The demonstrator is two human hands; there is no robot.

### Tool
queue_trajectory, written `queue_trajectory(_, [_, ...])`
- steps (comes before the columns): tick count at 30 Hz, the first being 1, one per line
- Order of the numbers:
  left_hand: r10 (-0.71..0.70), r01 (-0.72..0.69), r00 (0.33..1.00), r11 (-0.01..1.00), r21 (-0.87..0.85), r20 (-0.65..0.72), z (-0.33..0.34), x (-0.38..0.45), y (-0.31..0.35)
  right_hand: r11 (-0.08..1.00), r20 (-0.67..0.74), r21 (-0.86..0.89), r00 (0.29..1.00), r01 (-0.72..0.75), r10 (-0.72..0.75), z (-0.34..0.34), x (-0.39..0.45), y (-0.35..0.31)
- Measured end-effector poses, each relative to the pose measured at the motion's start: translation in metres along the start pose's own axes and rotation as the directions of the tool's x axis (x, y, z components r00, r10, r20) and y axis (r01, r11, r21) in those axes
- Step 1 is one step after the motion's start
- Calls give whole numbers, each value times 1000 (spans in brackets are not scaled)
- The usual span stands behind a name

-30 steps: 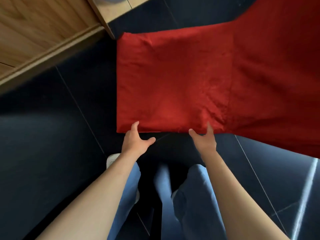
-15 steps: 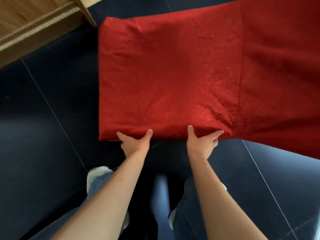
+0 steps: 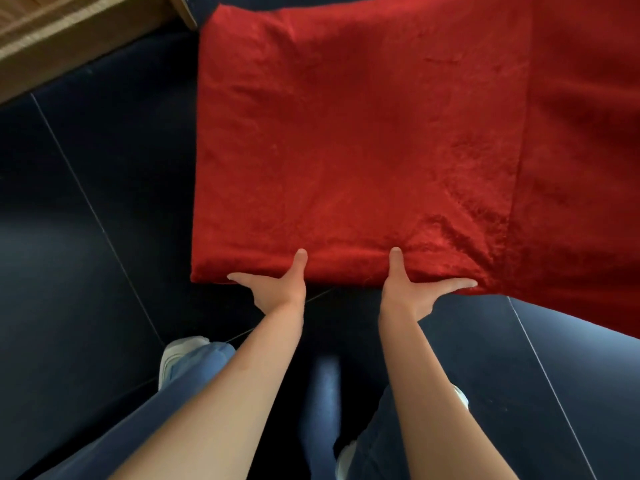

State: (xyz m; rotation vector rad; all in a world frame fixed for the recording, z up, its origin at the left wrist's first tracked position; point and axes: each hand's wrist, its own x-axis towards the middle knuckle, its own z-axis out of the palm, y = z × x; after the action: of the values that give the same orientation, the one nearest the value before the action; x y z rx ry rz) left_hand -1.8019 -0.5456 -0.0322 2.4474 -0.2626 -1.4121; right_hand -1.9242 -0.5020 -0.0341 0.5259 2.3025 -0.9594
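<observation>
Toward twelve o'clock from the person's knees, a folded red cloth (image 3: pixel 363 150) spreads over the dark floor (image 3: pixel 86 237), its near edge facing six o'clock. The left hand (image 3: pixel 277 289) and right hand (image 3: pixel 412 292) each pinch that edge, thumb on top and fingers underneath. They are set apart, likely so the layers lift evenly for another fold. A wooden cabinet (image 3: pixel 69 39) stands at ten o'clock.

1. The head view looks steeply down from above the person's arms, close over the left hand (image 3: pixel 277 291) and right hand (image 3: pixel 410 294).
2. It faces forward: red cloth (image 3: pixel 346 133) beyond the hands, legs (image 3: pixel 194 368) and dark floor (image 3: pixel 86 237) nearer than them.
</observation>
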Motion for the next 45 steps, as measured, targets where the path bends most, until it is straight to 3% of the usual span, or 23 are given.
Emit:
queue_trajectory(5, [-23,18,997,997,-75,-69,4,1,-1,999,8,-38,1000,-1,1,4,1,2])
queue_trajectory(11, [-86,100,994,961,-257,66,7,12,0,996,54,74,997,-53,49,9,5,0])
queue_trajectory(17, [-132,150,988,922,-358,74,11,8,8,987,88,111,991,-115,105,9,3,-8])
queue_trajectory(24, [-187,205,979,906,-370,85,2,-11,14,980,150,95,976,-175,159,-12,-6,-19])
queue_trajectory(38, [-389,368,921,839,-400,31,-31,-111,-10,996,44,-64,997,-68,70,-103,-38,-40])
queue_trajectory(42, [-471,454,878,771,-446,79,-53,-131,-9,993,23,-98,998,-58,60,-122,-63,-45])
queue_trajectory(45, [-418,455,891,807,-378,180,-72,-139,-9,992,19,-105,998,-64,67,-130,-84,-44])
